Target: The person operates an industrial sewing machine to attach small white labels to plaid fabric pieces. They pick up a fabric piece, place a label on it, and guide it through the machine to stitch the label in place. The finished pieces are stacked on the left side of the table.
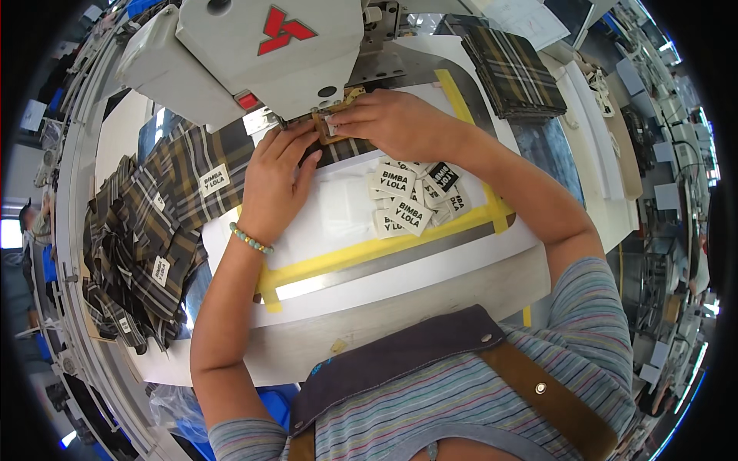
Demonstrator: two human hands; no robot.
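A dark plaid fabric piece [350,147] lies under the head of a white sewing machine [246,54]. My left hand [280,180] presses flat on that piece just left of the needle. My right hand [380,123] pinches a small tan label [327,127] against the fabric at the needle. A heap of small white and black woven labels [411,201] lies on the white sheet just below my right wrist.
A white sheet edged with yellow tape [369,250] covers the machine bed. Several sewn plaid pieces with white labels are piled at the left [146,230]. A neat stack of plaid pieces [513,73] sits at the back right. Other workstations crowd the right rim.
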